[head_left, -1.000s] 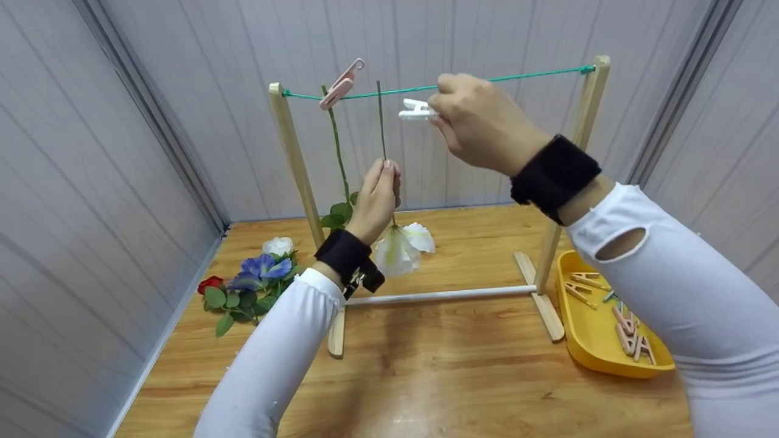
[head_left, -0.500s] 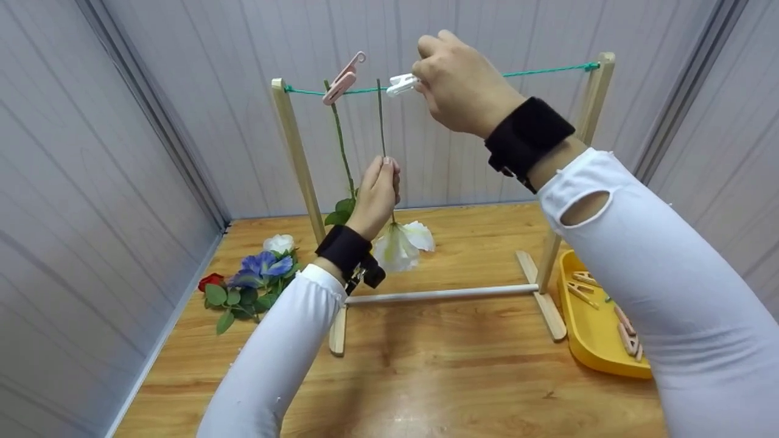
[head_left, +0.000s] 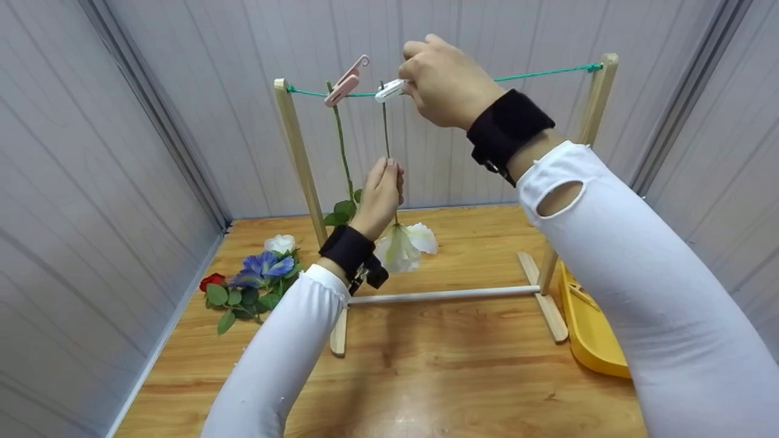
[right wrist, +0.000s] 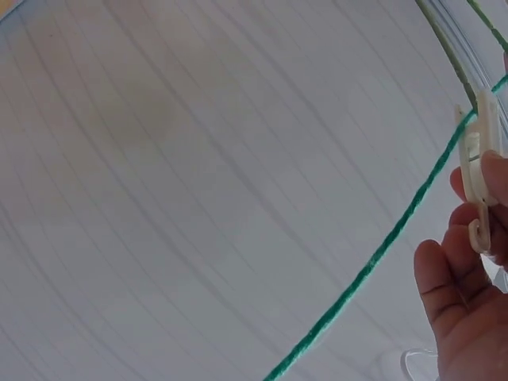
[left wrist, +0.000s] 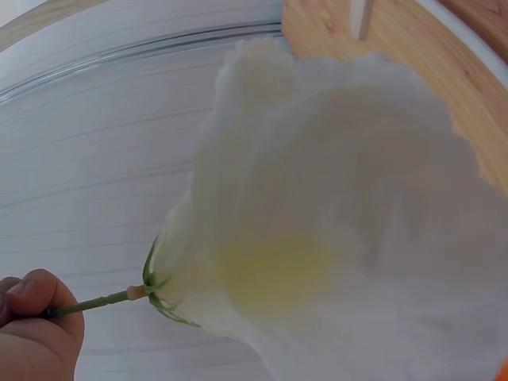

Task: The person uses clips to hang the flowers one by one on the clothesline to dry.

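Note:
My left hand point(head_left: 381, 191) pinches the thin green stem of a white artificial flower point(head_left: 401, 248), which hangs head down. In the left wrist view the pale petals point(left wrist: 349, 190) fill much of the picture, yellow at the heart. Up at the green string point(head_left: 528, 75), my right hand point(head_left: 447, 82) holds a white clothespin point(head_left: 389, 91) by its handle end. The clothespin's jaws sit over the string and the top of the stem. To its left, a pink clothespin point(head_left: 342, 90) clips a second green stem point(head_left: 342, 146) with leaves to the string.
Two wooden posts point(head_left: 298, 158) carry the string, joined low down by a white rod point(head_left: 444, 295). Red, blue and white artificial flowers point(head_left: 261, 267) lie at the left. A yellow tray point(head_left: 599, 347) stands at the right, partly behind my right sleeve.
My right hand has risen and moved left, bringing the white clothespin from beside the stem onto the string and stem top. The left hand has stayed almost still.

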Motion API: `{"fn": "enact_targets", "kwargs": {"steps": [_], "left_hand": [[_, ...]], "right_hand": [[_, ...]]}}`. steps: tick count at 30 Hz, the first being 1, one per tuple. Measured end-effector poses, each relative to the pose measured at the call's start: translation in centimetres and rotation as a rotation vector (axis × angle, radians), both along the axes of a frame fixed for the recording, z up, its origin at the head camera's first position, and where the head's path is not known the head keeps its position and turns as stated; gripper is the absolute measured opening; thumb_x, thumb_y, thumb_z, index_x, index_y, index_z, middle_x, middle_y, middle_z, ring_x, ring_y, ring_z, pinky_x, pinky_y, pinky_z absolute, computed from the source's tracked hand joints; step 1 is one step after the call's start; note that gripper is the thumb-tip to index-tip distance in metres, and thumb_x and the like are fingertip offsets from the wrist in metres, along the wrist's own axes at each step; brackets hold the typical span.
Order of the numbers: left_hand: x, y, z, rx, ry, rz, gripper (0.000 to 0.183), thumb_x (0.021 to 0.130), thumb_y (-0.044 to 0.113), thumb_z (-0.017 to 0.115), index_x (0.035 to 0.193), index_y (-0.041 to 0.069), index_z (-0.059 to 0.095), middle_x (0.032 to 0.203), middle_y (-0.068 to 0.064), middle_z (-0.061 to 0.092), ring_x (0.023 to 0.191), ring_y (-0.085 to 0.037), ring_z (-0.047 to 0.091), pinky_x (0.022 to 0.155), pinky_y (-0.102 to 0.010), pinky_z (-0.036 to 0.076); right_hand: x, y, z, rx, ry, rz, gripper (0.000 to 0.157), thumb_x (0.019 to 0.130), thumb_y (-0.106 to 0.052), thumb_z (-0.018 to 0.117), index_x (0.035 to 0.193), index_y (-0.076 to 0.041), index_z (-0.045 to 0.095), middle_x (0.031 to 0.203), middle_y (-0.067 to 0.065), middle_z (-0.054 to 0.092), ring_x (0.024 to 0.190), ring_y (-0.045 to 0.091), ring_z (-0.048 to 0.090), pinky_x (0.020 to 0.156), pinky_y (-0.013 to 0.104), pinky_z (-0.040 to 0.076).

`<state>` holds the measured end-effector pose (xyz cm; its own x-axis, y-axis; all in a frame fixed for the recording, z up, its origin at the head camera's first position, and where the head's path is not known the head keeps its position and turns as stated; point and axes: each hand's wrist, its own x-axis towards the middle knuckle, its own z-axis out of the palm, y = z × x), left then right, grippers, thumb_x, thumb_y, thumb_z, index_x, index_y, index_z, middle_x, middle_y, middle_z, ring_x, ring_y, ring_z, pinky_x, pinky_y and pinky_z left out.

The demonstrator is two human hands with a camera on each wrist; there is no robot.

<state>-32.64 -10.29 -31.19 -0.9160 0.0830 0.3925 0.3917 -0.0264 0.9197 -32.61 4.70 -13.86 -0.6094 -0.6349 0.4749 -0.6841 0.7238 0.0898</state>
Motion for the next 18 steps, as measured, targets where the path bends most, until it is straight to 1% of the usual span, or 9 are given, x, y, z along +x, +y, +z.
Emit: {"fn": "enact_targets", "kwargs": {"steps": [4,11,14,18], "left_hand": [[-0.08,-0.02,-0.07,-0.002,-0.005,0.01,0.033,0.121,0.016,0.025,0.097,0.011,0.048,0.08,0.001,0.038,0.066,-0.01,0.033,0.063,-0.023,0.031],[-0.07,-0.17,-0.34,-0.01,-0.019,-0.002,0.032,0.12,0.016,0.024,0.1,0.011,0.047,0.084,0.0,0.037,0.068,-0.011,0.032,0.065,-0.024,0.031],[-0.04,-0.19,-0.48,-0.01,-0.022,-0.001,0.031,0.12,0.015,0.024,0.1,0.011,0.046,0.084,0.0,0.037,0.069,-0.011,0.032,0.065,-0.024,0.03],[0.09,-0.08,-0.49,0.005,-0.008,0.001,0.032,0.12,0.015,0.023,0.099,0.011,0.047,0.082,0.0,0.038,0.067,-0.011,0.031,0.064,-0.024,0.03]], "right_hand": [[-0.05,0.04,-0.03,0.02,-0.031,-0.018,0.03,0.113,-0.009,0.054,0.123,0.009,0.075,0.114,0.02,0.062,0.101,0.035,0.049,0.092,0.045,0.043],[-0.12,0.27,0.05,0.055,-0.052,-0.046,0.032,0.114,-0.012,0.052,0.132,0.006,0.072,0.118,0.019,0.061,0.104,0.036,0.047,0.093,0.047,0.042],[-0.14,0.37,-0.04,0.061,-0.043,-0.049,0.034,0.114,-0.013,0.051,0.134,0.004,0.071,0.123,0.021,0.062,0.108,0.038,0.05,0.097,0.05,0.046],[-0.22,0.59,-0.21,0.032,-0.039,-0.04,0.037,0.113,-0.014,0.05,0.143,0.002,0.067,0.134,0.022,0.064,0.118,0.041,0.054,0.105,0.052,0.048]]}}
